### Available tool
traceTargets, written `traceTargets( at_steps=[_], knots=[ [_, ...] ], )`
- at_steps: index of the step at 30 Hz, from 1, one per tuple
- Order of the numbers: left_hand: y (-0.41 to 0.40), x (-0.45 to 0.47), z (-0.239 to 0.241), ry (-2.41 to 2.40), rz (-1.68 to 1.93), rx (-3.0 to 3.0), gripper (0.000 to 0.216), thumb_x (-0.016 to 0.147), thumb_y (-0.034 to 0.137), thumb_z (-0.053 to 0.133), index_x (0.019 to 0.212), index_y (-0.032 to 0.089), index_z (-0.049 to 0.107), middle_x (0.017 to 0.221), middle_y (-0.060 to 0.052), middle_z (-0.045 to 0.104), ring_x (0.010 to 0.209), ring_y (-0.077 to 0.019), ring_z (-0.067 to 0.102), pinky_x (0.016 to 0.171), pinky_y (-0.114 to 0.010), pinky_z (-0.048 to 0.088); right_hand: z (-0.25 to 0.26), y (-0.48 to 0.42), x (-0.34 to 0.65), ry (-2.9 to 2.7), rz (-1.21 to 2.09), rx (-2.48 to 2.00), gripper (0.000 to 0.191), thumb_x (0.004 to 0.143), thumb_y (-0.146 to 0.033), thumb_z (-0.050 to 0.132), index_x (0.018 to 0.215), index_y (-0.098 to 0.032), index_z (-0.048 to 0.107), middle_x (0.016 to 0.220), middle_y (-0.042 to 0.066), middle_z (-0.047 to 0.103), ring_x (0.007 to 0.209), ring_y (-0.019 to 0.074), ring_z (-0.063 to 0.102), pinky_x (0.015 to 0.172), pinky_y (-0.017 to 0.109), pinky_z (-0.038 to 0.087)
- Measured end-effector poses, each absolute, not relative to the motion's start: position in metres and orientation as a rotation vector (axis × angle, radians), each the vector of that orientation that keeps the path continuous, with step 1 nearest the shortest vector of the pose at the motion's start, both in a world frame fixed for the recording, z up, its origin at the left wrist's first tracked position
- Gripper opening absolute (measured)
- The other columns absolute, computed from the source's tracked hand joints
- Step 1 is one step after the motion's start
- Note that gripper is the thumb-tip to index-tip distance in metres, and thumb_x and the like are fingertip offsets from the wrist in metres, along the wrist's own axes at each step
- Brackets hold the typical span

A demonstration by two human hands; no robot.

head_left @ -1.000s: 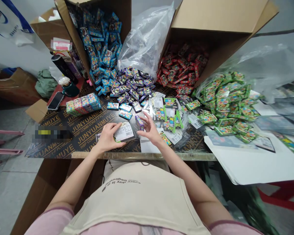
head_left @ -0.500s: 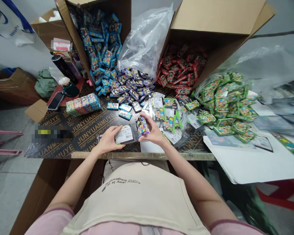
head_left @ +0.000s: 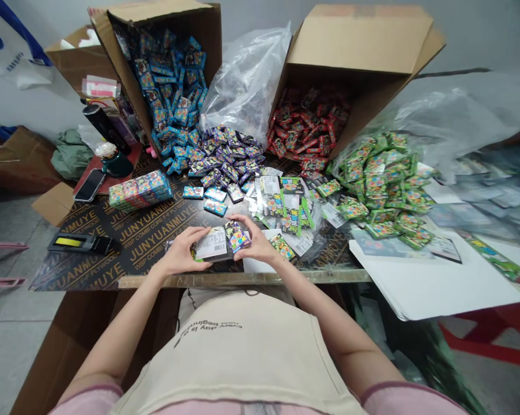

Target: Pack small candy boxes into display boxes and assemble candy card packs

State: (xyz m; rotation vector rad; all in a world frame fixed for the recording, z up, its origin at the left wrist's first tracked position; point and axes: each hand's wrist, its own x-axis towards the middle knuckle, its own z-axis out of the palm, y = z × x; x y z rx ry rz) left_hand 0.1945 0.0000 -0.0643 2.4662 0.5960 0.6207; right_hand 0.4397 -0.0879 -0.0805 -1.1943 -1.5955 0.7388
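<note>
My left hand (head_left: 180, 252) grips the left end of a plastic pouch (head_left: 212, 244) with a white barcode label, held just above the table near its front edge. In my right hand (head_left: 259, 246), between thumb and fingers, is a small purple candy packet (head_left: 238, 237). The packet meets the right end of the pouch; I cannot tell how much of it is inside. A green packet (head_left: 282, 246) lies right of my right hand on white paper. Just beyond my hands are several loose blue packets (head_left: 215, 207) and a heap of purple packets (head_left: 229, 155).
Blue packets (head_left: 173, 92) spill from a carton at the back left, red packets (head_left: 307, 124) from another carton (head_left: 355, 40). Green packets (head_left: 381, 178) are heaped at right. Labelled pouches (head_left: 281, 202) lie centrally. A tape dispenser (head_left: 82, 243), phone (head_left: 90, 185) and bundled packets (head_left: 141, 191) are at left.
The purple packet has come closer against the pouch, and my right hand has turned slightly with it. The whole view has shifted a little. The green packet beside my right hand shows more fully.
</note>
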Motion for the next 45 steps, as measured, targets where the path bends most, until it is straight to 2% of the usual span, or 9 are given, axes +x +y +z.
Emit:
traceTargets(
  at_steps=[6,9,12,16,22,28,37,42,45],
  knots=[
    [0.0,0.197,-0.066,0.504,0.698,2.416,0.071,0.063,0.035,0.08,0.128,0.017,0.057,0.121,-0.013,0.066,0.108,-0.0266,0.061,0.094,-0.044,0.051,-0.076,-0.092,0.437,-1.714,0.547,-1.349,0.113,0.045,-0.087,0.066,0.135,-0.021,0.046,0.128,0.014,0.056,0.124,0.0352,0.048,0.113,0.053,0.022],
    [-0.004,0.203,-0.072,0.534,0.776,2.379,0.074,0.062,0.036,0.08,0.129,0.016,0.057,0.122,-0.015,0.066,0.109,-0.0281,0.062,0.095,-0.046,0.051,-0.072,-0.094,0.436,-1.846,0.447,-1.36,0.116,0.06,-0.095,0.039,0.149,-0.02,0.03,0.141,0.017,0.046,0.135,0.0363,0.036,0.114,0.054,0.012],
    [-0.007,0.207,-0.073,0.551,0.813,2.399,0.074,0.062,0.034,0.079,0.13,0.017,0.056,0.125,-0.015,0.064,0.113,-0.0293,0.061,0.098,-0.048,0.049,-0.067,-0.095,0.438,-1.904,0.356,-1.424,0.096,0.08,-0.085,0.017,0.153,-0.023,0.023,0.142,0.014,0.044,0.141,0.0334,0.027,0.114,0.055,0.004],
    [-0.006,0.202,-0.066,0.467,0.753,2.42,0.069,0.065,0.035,0.077,0.129,0.019,0.058,0.122,-0.013,0.066,0.111,-0.0283,0.061,0.096,-0.047,0.05,-0.06,-0.097,0.44,-1.866,0.35,-1.474,0.075,0.087,-0.075,0.031,0.143,-0.027,0.045,0.121,0.01,0.055,0.122,0.0283,0.043,0.11,0.051,0.015],
    [0.0,0.195,-0.065,0.339,0.654,2.438,0.07,0.065,0.034,0.077,0.13,0.02,0.057,0.121,-0.013,0.067,0.111,-0.0289,0.062,0.096,-0.046,0.05,-0.05,-0.106,0.42,-1.741,0.355,-1.568,0.09,0.055,-0.078,0.071,0.127,-0.025,0.061,0.109,0.007,0.052,0.106,0.0263,0.046,0.1,0.044,0.03],
    [-0.003,0.191,-0.074,0.454,0.653,2.407,0.066,0.067,0.033,0.075,0.129,0.019,0.057,0.122,-0.013,0.066,0.109,-0.0281,0.063,0.094,-0.044,0.053,-0.049,-0.115,0.404,-1.813,0.112,-1.665,0.1,0.065,-0.085,0.055,0.143,-0.022,0.045,0.115,0.012,0.054,0.111,0.0302,0.044,0.109,0.055,0.013],
    [0.0,0.186,-0.08,0.652,0.649,2.295,0.068,0.069,0.039,0.076,0.13,0.017,0.056,0.127,-0.012,0.063,0.116,-0.0299,0.061,0.101,-0.046,0.049,-0.046,-0.116,0.414,-1.869,0.205,-1.589,0.107,0.071,-0.087,0.04,0.153,-0.019,0.025,0.137,0.018,0.047,0.134,0.0351,0.033,0.113,0.059,0.006],
    [0.002,0.193,-0.084,0.766,0.703,2.306,0.069,0.07,0.041,0.074,0.132,0.017,0.055,0.13,-0.013,0.061,0.119,-0.0311,0.059,0.103,-0.048,0.047,-0.056,-0.124,0.413,-1.923,0.185,-1.361,0.093,0.087,-0.077,0.021,0.155,-0.015,0.008,0.128,0.014,0.063,0.14,0.0274,0.033,0.116,0.055,-0.002],
    [0.004,0.201,-0.089,0.747,0.702,2.367,0.069,0.071,0.041,0.074,0.132,0.019,0.054,0.129,-0.012,0.062,0.119,-0.0302,0.058,0.104,-0.048,0.046,-0.062,-0.117,0.421,-2.039,0.216,-1.266,0.076,0.093,-0.067,0.029,0.152,-0.021,0.024,0.13,0.011,0.062,0.133,0.0238,0.045,0.117,0.051,0.008]
  ],
)
